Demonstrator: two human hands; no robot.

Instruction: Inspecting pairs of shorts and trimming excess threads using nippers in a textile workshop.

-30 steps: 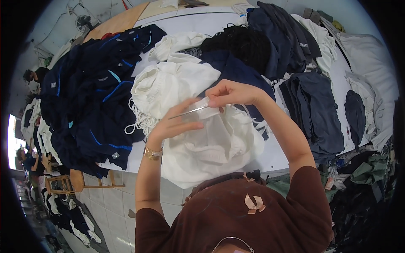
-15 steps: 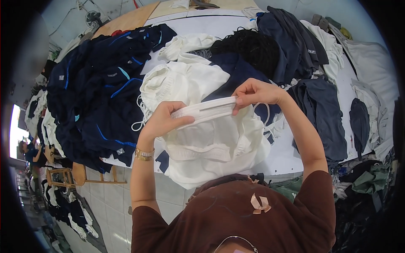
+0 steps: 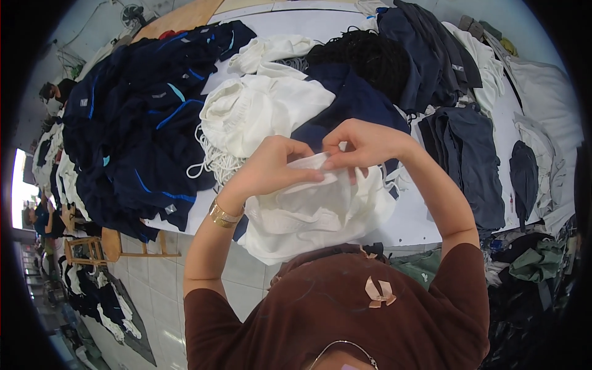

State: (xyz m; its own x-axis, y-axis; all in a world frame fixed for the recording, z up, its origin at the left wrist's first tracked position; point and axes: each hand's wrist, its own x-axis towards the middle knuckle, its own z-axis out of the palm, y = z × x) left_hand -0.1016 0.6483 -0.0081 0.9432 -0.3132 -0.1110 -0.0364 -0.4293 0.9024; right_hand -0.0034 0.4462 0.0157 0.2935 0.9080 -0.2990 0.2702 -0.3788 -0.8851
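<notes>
A white garment [image 3: 271,240] with a gathered elastic waistband [image 3: 313,161] lies bunched at the table's near edge, in front of my body. My left hand [image 3: 274,165] pinches the band between thumb and fingers. Close beside it, my right hand [image 3: 364,147] grips the same band, thumb and forefinger together. The two hands almost meet, and the stretch of band between them is mostly covered. Whether the fingers also hold something small inside the band cannot be made out.
More white garments [image 3: 265,108] with loose white cords [image 3: 219,163] lie just beyond. Navy garments with blue trim [image 3: 123,142] heap up at left. A black cord bundle [image 3: 361,61] and dark grey garments [image 3: 465,160] lie far and right. A wooden stool [image 3: 114,245] stands at lower left.
My hands have come closer together, the left moving right and the right slightly left. The waistband, stretched out flat before, is now bunched between them. A thin grey strip on it no longer shows.
</notes>
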